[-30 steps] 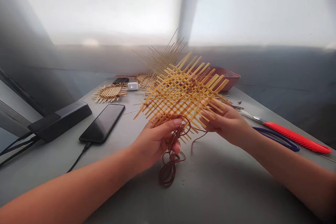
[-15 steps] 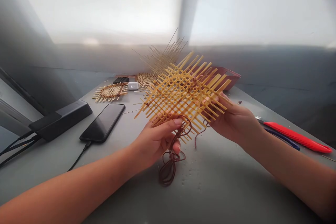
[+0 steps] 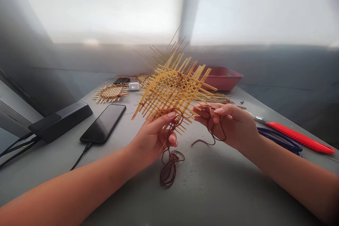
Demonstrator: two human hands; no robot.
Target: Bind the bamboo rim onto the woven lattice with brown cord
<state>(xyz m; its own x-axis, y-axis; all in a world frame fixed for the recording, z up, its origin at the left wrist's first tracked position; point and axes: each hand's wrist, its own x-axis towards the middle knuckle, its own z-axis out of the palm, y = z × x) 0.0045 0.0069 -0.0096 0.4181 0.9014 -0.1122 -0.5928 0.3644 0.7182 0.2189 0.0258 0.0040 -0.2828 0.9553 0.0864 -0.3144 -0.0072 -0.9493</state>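
Observation:
A yellow lattice of woven strips [image 3: 169,90], with a curved strip along its upper left, is tilted above the table. My left hand [image 3: 156,132] grips its lower edge between thumb and fingers. A dark brown cord [image 3: 169,169] loops over the left thumb and hangs in a bundle below it. To the right of the lattice, my right hand [image 3: 225,122] pinches a length of the same cord, whose loose end curls beneath the fingers. The right fingertips are close to the strip ends; whether they touch is unclear.
Left of my hands are a black phone [image 3: 103,124] with a cable and a black box [image 3: 62,120]. Behind lie a white case [image 3: 134,86], a round woven piece [image 3: 112,92], thin sticks and a pink basket [image 3: 225,79]. Red-handled cutter [image 3: 299,137] and blue-handled scissors [image 3: 280,140] are right.
My right hand has let go of the lattice's right side and now pinches cord, drawn out to the right. The lattice has shifted left and turned slightly; my left hand still holds it.

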